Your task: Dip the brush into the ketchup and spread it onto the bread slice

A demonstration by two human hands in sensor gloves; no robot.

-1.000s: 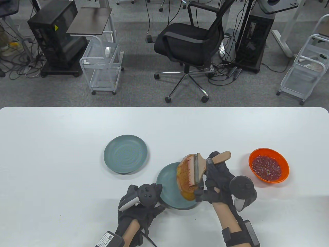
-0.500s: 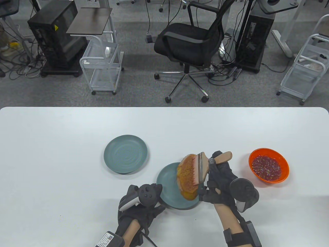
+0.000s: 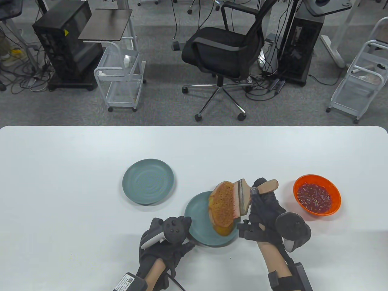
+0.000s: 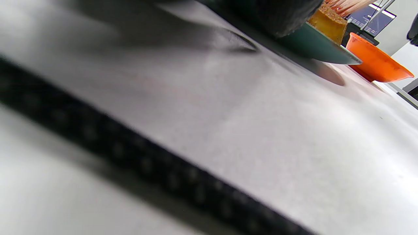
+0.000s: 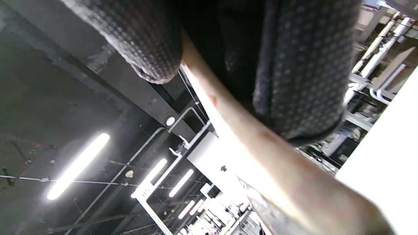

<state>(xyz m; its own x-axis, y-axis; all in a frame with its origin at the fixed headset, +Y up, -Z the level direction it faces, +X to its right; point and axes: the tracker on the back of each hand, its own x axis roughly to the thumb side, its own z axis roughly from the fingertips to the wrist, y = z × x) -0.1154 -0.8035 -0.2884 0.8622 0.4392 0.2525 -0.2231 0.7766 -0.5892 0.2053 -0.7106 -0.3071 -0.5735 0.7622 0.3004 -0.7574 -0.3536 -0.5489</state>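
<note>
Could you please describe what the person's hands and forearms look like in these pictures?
Both hands wear black gloves with a dotted texture; the left hand and right hand each carry a dark rounded tracker with a pale grey part. Forearms are bare. The left wrist shows a white label with a printed code and a black cable; the right forearm has a black strap with a box.

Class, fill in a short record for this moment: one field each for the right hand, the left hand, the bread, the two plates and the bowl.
right hand: the right hand grips the brush by its wooden handle, bristles laid on the bread slice
left hand: the left hand rests at the near plate, at its near-left rim
bread: bread slice partly on the near plate, overhanging its right rim
far plate: the far plate holds nothing, up and to the left
bowl: the orange bowl with red contents stands right of the brush
</note>
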